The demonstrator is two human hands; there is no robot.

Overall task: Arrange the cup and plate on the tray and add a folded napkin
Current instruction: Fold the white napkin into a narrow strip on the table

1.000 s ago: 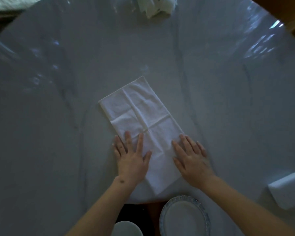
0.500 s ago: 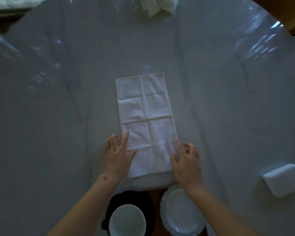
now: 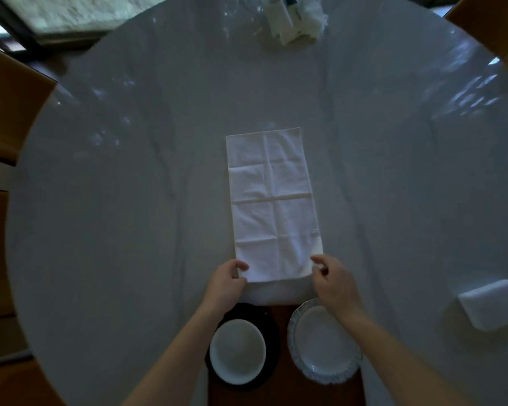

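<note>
Now the hands, left point(image 3: 228, 278) and right point(image 3: 332, 276), have left off pressing and pinch the straightened napkin's point(image 3: 272, 200) near corners, ready to fold.

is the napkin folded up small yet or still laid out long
Laid out long: the napkin lies flat on the table as a tall strip, creases showing, left hand and right hand pinching its near corners.

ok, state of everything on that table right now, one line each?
napkin: flat on the table, folded into a long strip, creased
left hand: pinching the napkin's near left corner
right hand: pinching the near right corner
cup: upright, empty, on a dark saucer
plate: flat, empty
tray: under cup and plate
</note>
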